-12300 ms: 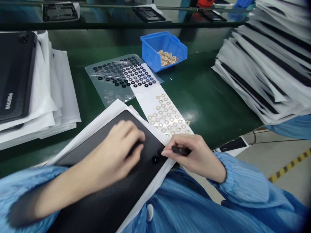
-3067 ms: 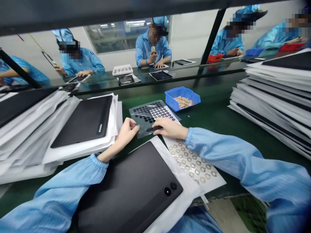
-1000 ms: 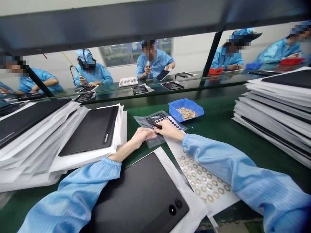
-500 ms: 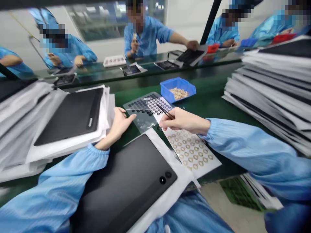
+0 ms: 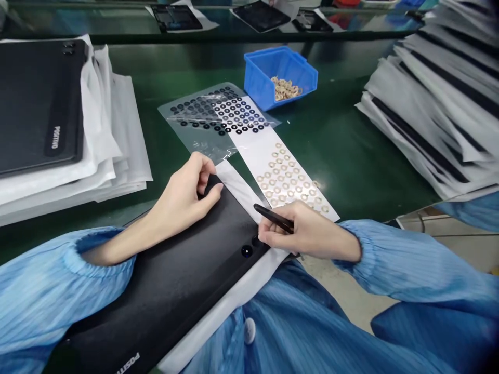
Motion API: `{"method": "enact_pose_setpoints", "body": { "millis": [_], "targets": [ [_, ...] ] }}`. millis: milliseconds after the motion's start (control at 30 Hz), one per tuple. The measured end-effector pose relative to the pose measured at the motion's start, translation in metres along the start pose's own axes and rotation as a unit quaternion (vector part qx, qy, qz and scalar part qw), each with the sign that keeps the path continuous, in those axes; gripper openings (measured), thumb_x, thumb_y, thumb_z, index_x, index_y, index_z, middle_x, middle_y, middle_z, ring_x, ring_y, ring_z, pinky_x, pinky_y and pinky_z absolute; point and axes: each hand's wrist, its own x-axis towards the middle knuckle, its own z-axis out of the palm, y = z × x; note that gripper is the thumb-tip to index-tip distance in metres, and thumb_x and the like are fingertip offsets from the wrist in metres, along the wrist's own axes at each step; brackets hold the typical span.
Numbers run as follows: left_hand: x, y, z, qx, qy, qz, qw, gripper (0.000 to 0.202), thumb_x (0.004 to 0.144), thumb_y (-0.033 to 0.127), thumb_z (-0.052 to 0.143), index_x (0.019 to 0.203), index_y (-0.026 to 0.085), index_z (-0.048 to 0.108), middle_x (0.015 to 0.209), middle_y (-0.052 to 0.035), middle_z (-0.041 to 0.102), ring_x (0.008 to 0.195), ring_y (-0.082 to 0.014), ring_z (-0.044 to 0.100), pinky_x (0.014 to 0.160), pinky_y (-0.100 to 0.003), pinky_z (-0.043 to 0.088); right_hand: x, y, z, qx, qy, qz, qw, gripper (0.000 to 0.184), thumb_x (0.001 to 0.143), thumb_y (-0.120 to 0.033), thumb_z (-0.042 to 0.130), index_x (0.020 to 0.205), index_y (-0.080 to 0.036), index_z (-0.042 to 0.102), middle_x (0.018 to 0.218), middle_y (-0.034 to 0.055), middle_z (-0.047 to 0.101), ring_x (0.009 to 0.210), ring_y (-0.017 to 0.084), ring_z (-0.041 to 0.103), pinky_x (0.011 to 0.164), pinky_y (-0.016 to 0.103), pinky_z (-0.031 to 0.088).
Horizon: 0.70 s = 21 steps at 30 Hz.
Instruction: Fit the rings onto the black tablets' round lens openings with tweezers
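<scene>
Fingers of the left hand (image 5: 183,195) curled together, tips resting on the edge of the black tablet back (image 5: 156,296) across the lap in its white film (image 5: 237,192); further left, a stacked black case (image 5: 39,104) with lettering roughly POSITIO, and similar lettering on the lap panel's lower edge, neither sure; right-hand fingers (image 5: 290,228) clamped on black tweezers (image 5: 273,217), just beside two round camera openings (image 5: 246,251); risk of scratches if those tips slip, of the panel sliding if the left hand lifts; beyond, black rings on clear film (image 5: 195,109), tan rings on a white strip (image 5: 288,179), a blue bin (image 5: 278,72) of loose tan rings; at far right, stacked white-sleeved panels (image 5: 429,104).
</scene>
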Motion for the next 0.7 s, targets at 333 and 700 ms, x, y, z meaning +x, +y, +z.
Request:
{"method": "enact_pose_setpoints", "body": {
  "millis": [333, 700],
  "targets": [
    [0.000, 0.001, 0.000, 0.007, -0.008, 0.001, 1.000, 0.020, 0.075, 0.021, 0.059, 0.086, 0.021, 0.043, 0.072, 0.0038, 0.045, 0.055, -0.0088, 0.041, 0.054, -0.023, 0.035, -0.001, -0.009, 0.006, -0.045, 0.021, 0.018, 0.999, 0.012, 0.073, -0.015, 0.059, 0.061, -0.018, 0.060, 0.050, -0.0045, 0.052, 0.045, 0.007, 0.049, 0.045, 0.020, 0.037],
    [0.002, 0.003, 0.001, 0.020, -0.011, 0.002, 1.000, 0.018, 0.074, 0.017, 0.060, 0.084, 0.021, 0.045, 0.071, 0.0037, 0.045, 0.055, -0.0098, 0.041, 0.055, -0.023, 0.035, -0.002, -0.013, 0.009, -0.153, 0.059, 0.012, 0.986, 0.025, 0.073, -0.017, 0.061, 0.052, -0.019, 0.047, 0.043, -0.0037, 0.046, 0.045, 0.009, 0.044, 0.045, 0.023, 0.029]
  ]
}}
